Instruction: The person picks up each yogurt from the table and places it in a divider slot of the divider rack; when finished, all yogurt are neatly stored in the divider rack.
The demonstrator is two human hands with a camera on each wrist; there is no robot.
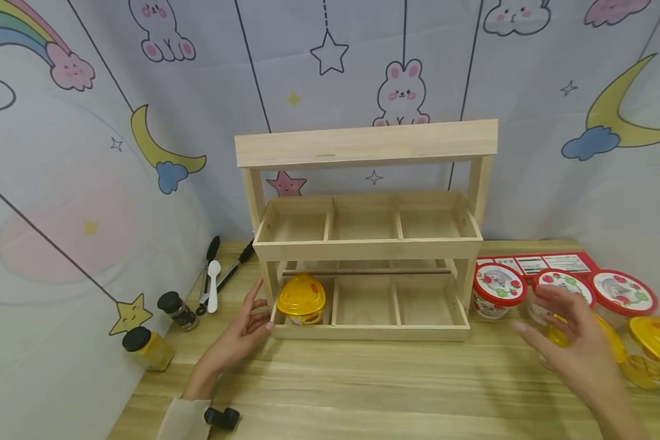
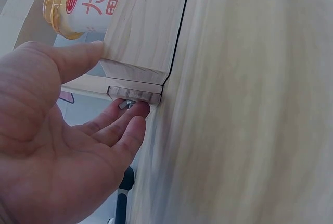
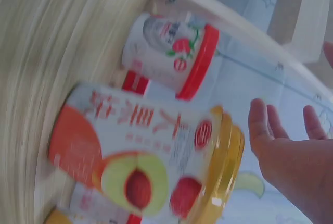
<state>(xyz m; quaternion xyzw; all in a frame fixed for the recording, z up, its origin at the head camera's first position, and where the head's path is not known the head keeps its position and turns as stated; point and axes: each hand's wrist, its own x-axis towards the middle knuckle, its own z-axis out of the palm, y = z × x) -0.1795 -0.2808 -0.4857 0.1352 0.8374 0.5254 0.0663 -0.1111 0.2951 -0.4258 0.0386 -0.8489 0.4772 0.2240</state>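
A two-tier wooden rack [image 1: 367, 251] stands at the middle of the table. In its lower left compartment sits a tub with a yellow lid [image 1: 301, 298]. My left hand [image 1: 239, 339] touches the rack's lower left corner; in the left wrist view its thumb rests at the front board and its fingertips lie by a small metal wing nut [image 2: 128, 104]. Over at the right, my right hand [image 1: 580, 348] hovers with spread, bent fingers above another yellow-lidded tub [image 3: 151, 153], which it partly hides in the head view. Nothing is between its fingers.
Red-lidded tubs [image 1: 499, 287] and a further yellow-lidded tub [image 1: 657, 348] stand on the right, before a red box [image 1: 566, 263]. At left are a white spoon [image 1: 213, 287], black-handled tongs [image 1: 242, 260], a dark-capped shaker [image 1: 177, 310] and a yellow jar [image 1: 148, 348].
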